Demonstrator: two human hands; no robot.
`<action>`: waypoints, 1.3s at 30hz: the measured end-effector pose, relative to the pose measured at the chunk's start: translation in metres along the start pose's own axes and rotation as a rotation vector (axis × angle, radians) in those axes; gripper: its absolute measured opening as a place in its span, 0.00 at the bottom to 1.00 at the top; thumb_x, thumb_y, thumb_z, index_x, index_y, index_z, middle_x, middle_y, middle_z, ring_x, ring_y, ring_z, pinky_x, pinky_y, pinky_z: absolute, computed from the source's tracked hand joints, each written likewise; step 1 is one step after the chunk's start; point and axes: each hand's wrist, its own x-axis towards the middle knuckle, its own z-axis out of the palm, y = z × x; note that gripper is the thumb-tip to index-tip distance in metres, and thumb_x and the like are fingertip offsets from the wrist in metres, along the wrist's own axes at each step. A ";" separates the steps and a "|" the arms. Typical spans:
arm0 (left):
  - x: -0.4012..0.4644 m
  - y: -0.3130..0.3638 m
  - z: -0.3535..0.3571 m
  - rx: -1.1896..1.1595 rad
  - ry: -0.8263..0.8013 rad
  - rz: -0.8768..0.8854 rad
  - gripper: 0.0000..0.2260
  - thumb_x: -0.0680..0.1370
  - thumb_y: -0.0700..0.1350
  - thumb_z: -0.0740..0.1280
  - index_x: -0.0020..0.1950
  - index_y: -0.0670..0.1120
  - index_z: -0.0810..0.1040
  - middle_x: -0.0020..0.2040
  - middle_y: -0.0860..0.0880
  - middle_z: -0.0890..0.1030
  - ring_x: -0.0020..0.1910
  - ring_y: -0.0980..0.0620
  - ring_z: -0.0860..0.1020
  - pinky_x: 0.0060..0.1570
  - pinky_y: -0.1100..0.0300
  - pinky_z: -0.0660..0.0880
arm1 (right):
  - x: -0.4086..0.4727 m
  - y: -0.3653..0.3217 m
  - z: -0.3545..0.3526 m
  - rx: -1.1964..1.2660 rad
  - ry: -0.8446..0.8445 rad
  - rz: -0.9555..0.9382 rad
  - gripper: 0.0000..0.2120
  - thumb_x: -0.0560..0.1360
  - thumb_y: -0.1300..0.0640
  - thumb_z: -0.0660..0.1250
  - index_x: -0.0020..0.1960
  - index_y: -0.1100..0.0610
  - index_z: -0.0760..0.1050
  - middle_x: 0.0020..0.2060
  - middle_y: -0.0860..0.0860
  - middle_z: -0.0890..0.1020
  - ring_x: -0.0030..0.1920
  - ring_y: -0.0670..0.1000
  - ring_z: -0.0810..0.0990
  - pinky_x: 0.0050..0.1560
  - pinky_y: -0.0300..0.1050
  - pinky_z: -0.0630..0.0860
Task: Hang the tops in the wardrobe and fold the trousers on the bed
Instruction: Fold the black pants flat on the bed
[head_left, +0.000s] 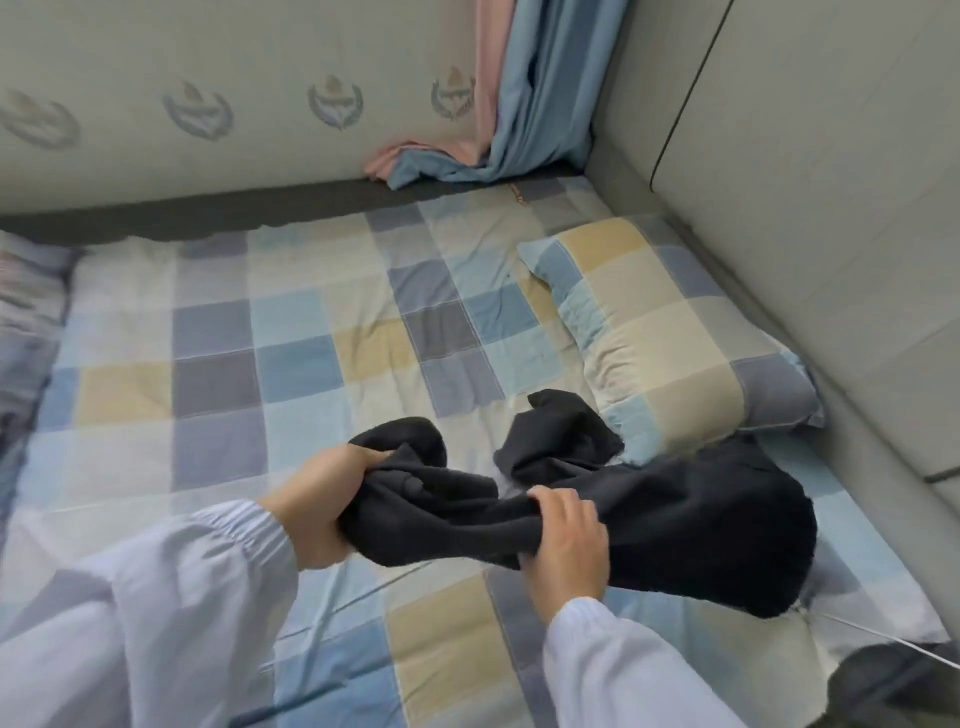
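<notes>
A dark, nearly black garment (649, 525) lies bunched and crumpled low on the bed (218, 332), held up a little at one end by both hands; whether it is trousers or a top cannot be told from its rumpled shape. The left hand (324, 506) has its fingers curled round one gathered end of the cloth, with a rounded fold rising just beyond the knuckles. The right hand (566, 540) pinches a ridge of the same cloth near its middle, thumb on top and fingers tucked beneath. The two hands are near each other with a stretch of fabric between them. Past the right hand the garment spreads into a broad dark mass over the checked sheet, and one loose flap reaches up to touch the near corner of the pillow (670, 338), which wears the same blue, beige and grey squares as the sheet. Both arms come in from the bottom edge in pale blue sleeves (171, 597) with gathered cuffs. Beyond the bed, a padded headboard (810, 156) stands on the right, and a pink and blue curtain (509, 104) hangs in the far corner, its hem pooled at the mattress edge.
</notes>
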 end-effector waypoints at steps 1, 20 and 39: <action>-0.021 0.010 -0.021 0.021 -0.010 0.010 0.06 0.77 0.40 0.62 0.47 0.38 0.77 0.38 0.40 0.81 0.37 0.45 0.81 0.38 0.58 0.77 | 0.000 -0.002 -0.004 -0.066 0.016 0.046 0.29 0.47 0.59 0.81 0.46 0.51 0.78 0.41 0.50 0.80 0.40 0.55 0.79 0.36 0.48 0.76; -0.196 -0.016 -0.146 0.543 0.156 0.573 0.44 0.63 0.64 0.72 0.74 0.53 0.60 0.70 0.54 0.66 0.67 0.55 0.68 0.68 0.58 0.64 | 0.016 -0.283 -0.258 1.270 -0.490 0.469 0.15 0.70 0.51 0.66 0.49 0.62 0.77 0.42 0.59 0.78 0.45 0.59 0.78 0.53 0.55 0.76; -0.262 0.024 -0.085 -0.822 0.027 0.130 0.20 0.76 0.55 0.65 0.59 0.41 0.71 0.59 0.40 0.74 0.55 0.36 0.73 0.57 0.38 0.69 | 0.007 -0.323 -0.382 1.684 -0.314 0.323 0.17 0.80 0.58 0.53 0.35 0.58 0.71 0.24 0.53 0.73 0.33 0.53 0.73 0.37 0.42 0.71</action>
